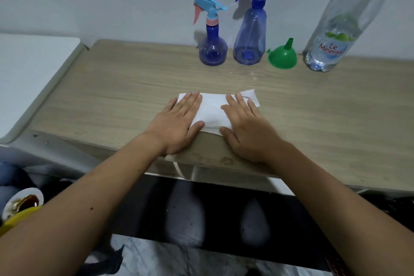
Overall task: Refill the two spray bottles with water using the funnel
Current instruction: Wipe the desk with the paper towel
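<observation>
Fingers [190, 105] flat; spray bottles [212, 49] blue, translucent

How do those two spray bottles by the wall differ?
The left spray bottle is shorter with a round, bulbous body; the right spray bottle is taller and tapered. The left has a light blue and pink trigger head, the right a white and dark blue one. Both are translucent blue, upright, capped and look nearly empty.
</observation>
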The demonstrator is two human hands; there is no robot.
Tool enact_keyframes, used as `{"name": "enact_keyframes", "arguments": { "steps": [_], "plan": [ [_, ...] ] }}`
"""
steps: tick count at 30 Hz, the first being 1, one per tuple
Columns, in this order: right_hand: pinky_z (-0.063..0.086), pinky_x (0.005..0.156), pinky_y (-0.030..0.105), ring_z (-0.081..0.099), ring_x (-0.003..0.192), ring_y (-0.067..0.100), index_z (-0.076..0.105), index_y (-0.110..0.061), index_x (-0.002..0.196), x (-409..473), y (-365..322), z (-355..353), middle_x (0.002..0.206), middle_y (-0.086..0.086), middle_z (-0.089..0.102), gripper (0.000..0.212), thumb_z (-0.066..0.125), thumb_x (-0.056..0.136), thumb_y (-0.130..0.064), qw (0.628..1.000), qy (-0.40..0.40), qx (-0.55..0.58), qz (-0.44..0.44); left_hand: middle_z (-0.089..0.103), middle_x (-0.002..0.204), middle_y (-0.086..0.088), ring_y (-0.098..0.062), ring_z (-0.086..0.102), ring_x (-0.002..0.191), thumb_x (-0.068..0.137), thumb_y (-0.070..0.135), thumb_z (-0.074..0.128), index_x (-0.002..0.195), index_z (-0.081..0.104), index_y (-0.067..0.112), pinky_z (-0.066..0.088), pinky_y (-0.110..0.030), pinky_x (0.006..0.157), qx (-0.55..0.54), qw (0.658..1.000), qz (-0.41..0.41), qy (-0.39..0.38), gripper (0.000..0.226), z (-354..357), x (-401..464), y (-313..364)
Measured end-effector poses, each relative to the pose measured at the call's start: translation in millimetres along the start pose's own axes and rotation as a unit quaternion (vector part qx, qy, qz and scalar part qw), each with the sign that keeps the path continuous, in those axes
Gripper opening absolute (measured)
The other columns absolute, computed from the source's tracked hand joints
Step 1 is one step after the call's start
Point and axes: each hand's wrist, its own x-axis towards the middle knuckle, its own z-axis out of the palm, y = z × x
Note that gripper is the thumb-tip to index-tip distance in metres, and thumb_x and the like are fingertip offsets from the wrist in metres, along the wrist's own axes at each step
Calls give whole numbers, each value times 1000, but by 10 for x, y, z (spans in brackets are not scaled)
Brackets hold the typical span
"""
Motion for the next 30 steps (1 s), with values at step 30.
{"name": "enact_keyframes", "arguments": {
  "steps": [30],
  "plan": [
    [1,132,40,0,163,13,11,-25,169,-63,1273,-243,177,-3,3,61,26,111,-38,990,-8,45,134,-7,181,-8,-20,-10,167,101,56,8,172,-4,11,-8,-41,135,-22,1000,11,6,85,-193,1318,835]
  ]
}}
